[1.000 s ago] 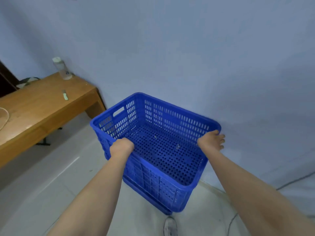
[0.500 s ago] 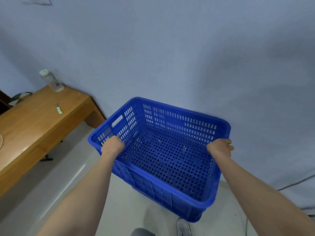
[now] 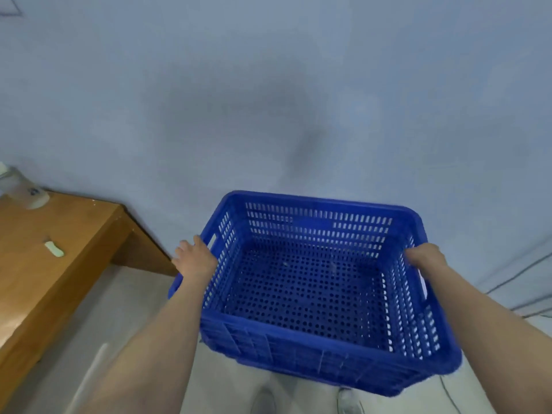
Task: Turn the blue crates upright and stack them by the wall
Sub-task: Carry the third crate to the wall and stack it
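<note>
One blue perforated crate [image 3: 313,294] is upright with its open top facing me and its far long side close to the pale blue wall [image 3: 268,100]. My left hand [image 3: 195,259] holds the left short rim beside the handle slot, fingers over the outer edge. On the opposite short rim, my right hand [image 3: 424,256] grips with curled fingers. The crate hangs above my shoes [image 3: 348,401], which show under its near edge. No other crate is in view.
A wooden table [image 3: 44,279] stands at the left against the wall, with a clear bottle [image 3: 27,189] and a small pale object [image 3: 53,249] on it. Cables [image 3: 522,279] run along the wall and floor at the right. Light floor tiles [image 3: 104,339] lie between table and crate.
The crate has swung round with both hands, so its long side now lies parallel to the wall, and it sits further right and lower in view. Both hands have kept hold of the rims.
</note>
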`<state>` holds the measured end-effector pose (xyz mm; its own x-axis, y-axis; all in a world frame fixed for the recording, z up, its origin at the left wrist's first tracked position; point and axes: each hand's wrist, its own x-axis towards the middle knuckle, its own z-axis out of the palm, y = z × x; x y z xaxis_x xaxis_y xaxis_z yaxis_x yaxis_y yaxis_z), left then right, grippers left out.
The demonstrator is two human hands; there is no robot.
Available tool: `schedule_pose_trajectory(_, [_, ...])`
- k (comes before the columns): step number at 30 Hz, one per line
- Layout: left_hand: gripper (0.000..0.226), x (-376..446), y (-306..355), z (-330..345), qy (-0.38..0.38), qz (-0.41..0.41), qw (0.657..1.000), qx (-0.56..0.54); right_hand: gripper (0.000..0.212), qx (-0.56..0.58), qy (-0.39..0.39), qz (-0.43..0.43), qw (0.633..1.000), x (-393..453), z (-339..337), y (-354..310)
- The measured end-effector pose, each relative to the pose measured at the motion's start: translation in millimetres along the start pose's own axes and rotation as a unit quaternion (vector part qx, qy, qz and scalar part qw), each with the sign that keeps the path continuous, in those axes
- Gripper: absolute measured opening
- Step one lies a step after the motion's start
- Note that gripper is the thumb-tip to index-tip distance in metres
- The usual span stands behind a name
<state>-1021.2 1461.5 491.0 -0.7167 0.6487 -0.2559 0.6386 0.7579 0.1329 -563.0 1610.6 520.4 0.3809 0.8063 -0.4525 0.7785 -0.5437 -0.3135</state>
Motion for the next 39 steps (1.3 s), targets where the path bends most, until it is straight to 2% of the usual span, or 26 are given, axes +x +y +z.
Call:
schedule_pose_trajectory(3, [0.054, 35, 4, 1, -0.052, 0.013, 0.996, -0.065, 0.044, -0.007, -0.012, 0.016, 1.0, -18, -3, 5])
schedule_pose_trajectory(7, [0.063, 73, 9, 1, -0.101, 0.012, 0.989, -0.11, 0.026, 0.016, -0.008, 0.014, 1.0, -33, -4, 15])
schedule_pose_trajectory(10, [0.038, 94, 4, 5, -0.128, 0.015, 0.982, -0.139, 0.023, 0.03, 0.007, 0.005, 1.0, -27, -2, 21])
schedule_pose_trajectory(15, [0.032, 131, -26, 47, -0.198, -0.047, 0.937, -0.284, 0.02, 0.033, 0.025, 0.016, 0.999, -7, 10, 34])
schedule_pose_trajectory(20, [0.034, 109, -17, 42, -0.141, -0.068, 0.932, -0.326, 0.021, 0.067, 0.057, 0.009, 0.996, 7, 17, 40])
schedule_pose_trajectory(32, [0.035, 70, -21, 31, -0.067, -0.045, 0.963, -0.258, 0.02, 0.082, 0.059, -0.005, 0.995, 14, 18, 43])
schedule_pose_trajectory(39, [0.037, 58, -22, 26, -0.042, -0.032, 0.968, -0.244, 0.024, 0.088, 0.067, -0.001, 0.994, 13, 21, 52])
